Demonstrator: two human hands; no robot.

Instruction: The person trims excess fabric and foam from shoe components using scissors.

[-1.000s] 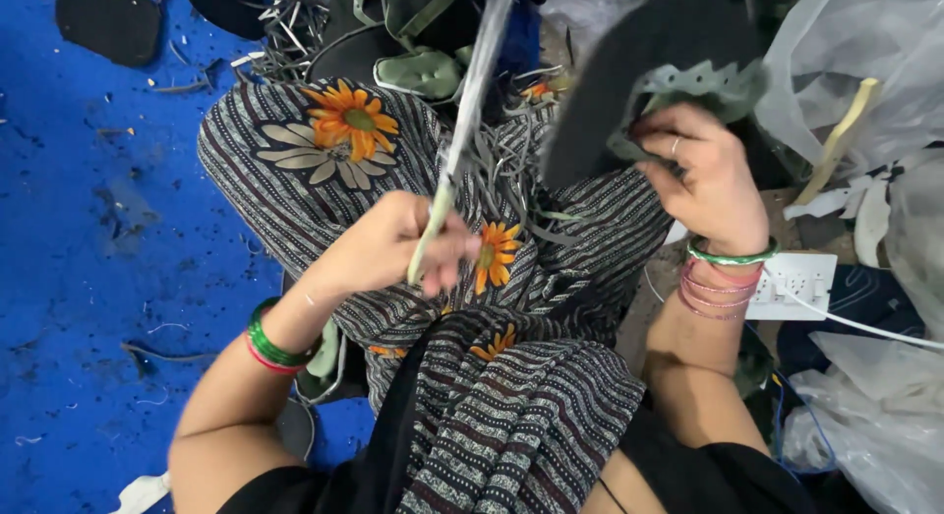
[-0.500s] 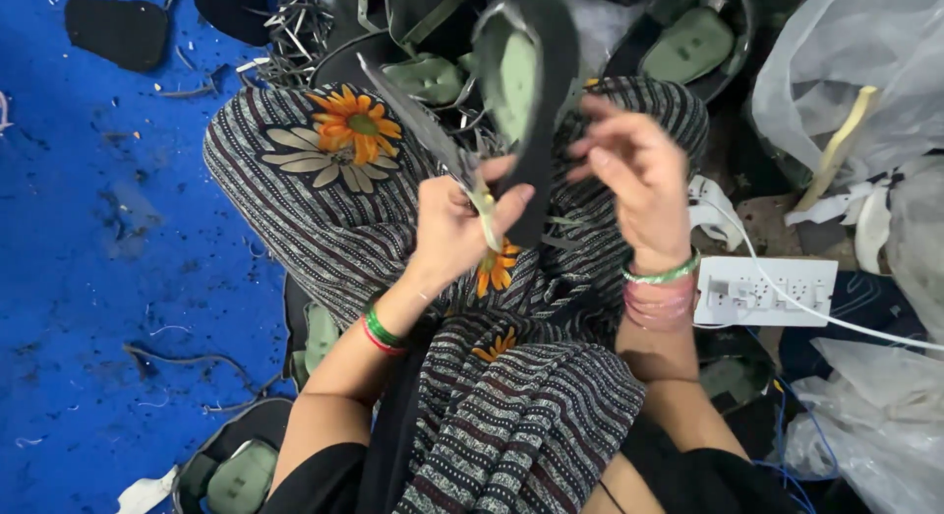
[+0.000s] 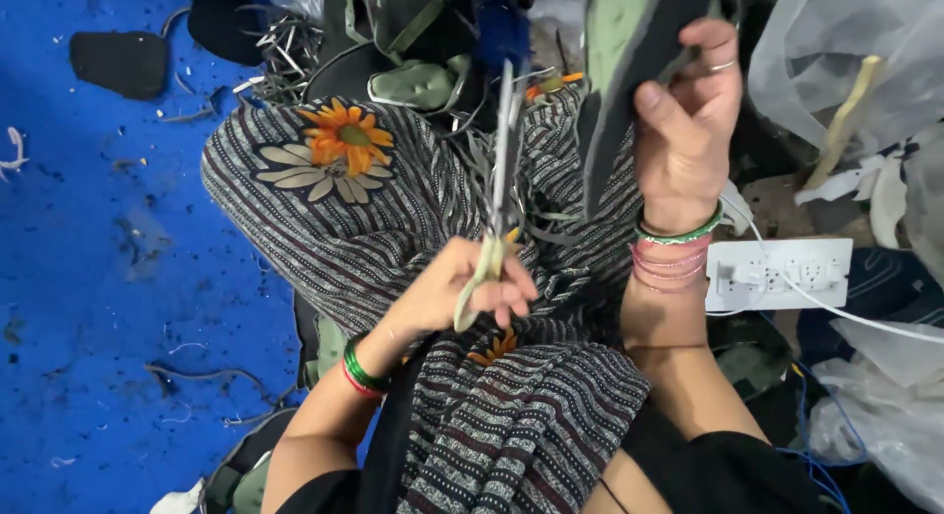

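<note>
The left hand (image 3: 462, 293), low in the middle of the frame, has its fingers (image 3: 506, 296) curled shut around the pale handles of a pair of scissors (image 3: 497, 204). The blades run straight up from the fist toward the top of the frame and look closed, though they are blurred. The thumb side of the hand faces the lap, and green and red bangles (image 3: 359, 369) ring the wrist below it.

To the right and higher, the right hand (image 3: 683, 130) grips a sandal sole (image 3: 619, 71), black on its edge and dull green on its face. The thumb presses on the near face and the other fingers (image 3: 713, 57) wrap tightly around the far edge, one with a ring. The sole hangs upright in the upper middle of the frame, just right of the scissor blades and apart from them. Green and pink bangles (image 3: 674, 248) sit on this wrist.

Under both hands lies a striped cloth (image 3: 393, 229) with orange flowers, spread over the lap. At right, beside the right forearm, a white rectangular power strip (image 3: 777, 273) lies flat with a white cable running off right. Clear plastic bags (image 3: 846, 71) fill the upper right. More green and black sandal parts (image 3: 413, 81) are piled at the top centre. A blue floor (image 3: 98, 278) littered with thin trimmings takes up the left side.
</note>
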